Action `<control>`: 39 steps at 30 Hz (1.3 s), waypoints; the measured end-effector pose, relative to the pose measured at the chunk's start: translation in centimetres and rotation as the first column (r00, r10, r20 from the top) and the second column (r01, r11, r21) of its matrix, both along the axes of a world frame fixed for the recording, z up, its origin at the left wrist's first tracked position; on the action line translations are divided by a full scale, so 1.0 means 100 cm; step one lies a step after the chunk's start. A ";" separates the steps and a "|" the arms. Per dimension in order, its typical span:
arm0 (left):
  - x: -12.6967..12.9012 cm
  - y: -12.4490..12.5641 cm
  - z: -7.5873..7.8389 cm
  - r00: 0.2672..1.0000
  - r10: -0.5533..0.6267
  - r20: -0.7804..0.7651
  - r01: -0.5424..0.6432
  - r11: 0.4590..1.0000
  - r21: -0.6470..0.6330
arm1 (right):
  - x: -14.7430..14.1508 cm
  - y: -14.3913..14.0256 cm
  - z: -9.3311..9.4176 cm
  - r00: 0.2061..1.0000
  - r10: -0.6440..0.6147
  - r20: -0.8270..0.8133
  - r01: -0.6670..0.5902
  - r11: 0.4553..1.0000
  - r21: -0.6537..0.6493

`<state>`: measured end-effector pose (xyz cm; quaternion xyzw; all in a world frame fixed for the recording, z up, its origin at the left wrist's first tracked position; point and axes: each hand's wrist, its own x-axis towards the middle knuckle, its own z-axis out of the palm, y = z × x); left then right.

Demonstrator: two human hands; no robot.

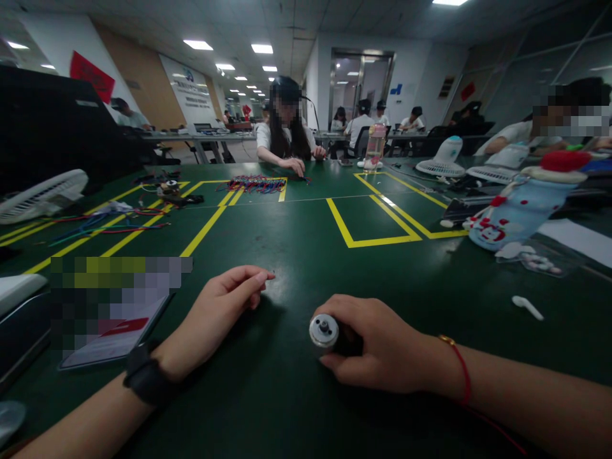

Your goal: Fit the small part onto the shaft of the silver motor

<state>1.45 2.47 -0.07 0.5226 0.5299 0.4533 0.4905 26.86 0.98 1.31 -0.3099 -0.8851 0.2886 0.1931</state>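
My right hand is wrapped round a small electric motor low over the green table. The motor's round silver end face points up toward me, with a short shaft in its middle and small dark holes beside it. Most of its body is hidden by my fingers. To the left, my left hand is closed in a pinch above the table, apart from the motor. A tiny dark bit shows at the fingertips, too small to name.
Yellow tape lines mark the green table. A bundle of coloured wires lies near a person opposite. Loose wires and a white fan stand left. On the right are a blue bottle and a white earbud.
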 end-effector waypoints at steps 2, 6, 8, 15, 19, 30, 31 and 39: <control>0.001 -0.003 0.003 0.985 -0.033 -0.171 0.037 0.999 0.023 | 0.000 0.000 0.000 1.000 -0.001 -0.004 0.001 1.000 0.001; 0.002 -0.006 0.008 0.929 -0.091 -0.359 0.123 0.990 0.065 | 0.000 -0.001 -0.001 1.000 -0.005 -0.008 0.005 1.000 0.007; 0.005 -0.008 0.009 0.909 -0.099 -0.406 0.160 0.980 0.118 | 0.000 -0.001 -0.001 1.000 -0.005 -0.008 0.005 1.000 0.007; 0.030 -0.031 0.018 0.847 -0.154 -0.509 0.368 0.860 0.352 | -0.002 0.000 -0.005 1.000 -0.004 -0.009 0.004 0.999 0.034; 0.041 -0.040 0.024 0.846 -0.170 -0.506 0.392 0.840 0.374 | -0.003 0.000 -0.006 1.000 -0.002 -0.007 0.002 0.999 0.042; 0.009 -0.021 0.015 0.660 -0.395 -0.638 0.617 0.771 0.161 | 0.000 0.001 -0.005 0.999 -0.003 -0.035 0.003 1.000 0.012; 0.009 -0.020 0.013 0.625 -0.412 -0.662 0.644 0.753 0.139 | 0.000 0.001 -0.005 0.999 -0.003 -0.039 0.003 1.000 0.010; 0.011 -0.021 0.012 0.625 -0.417 -0.661 0.635 0.763 0.120 | 0.000 0.000 -0.005 0.999 -0.005 -0.031 0.005 1.000 -0.002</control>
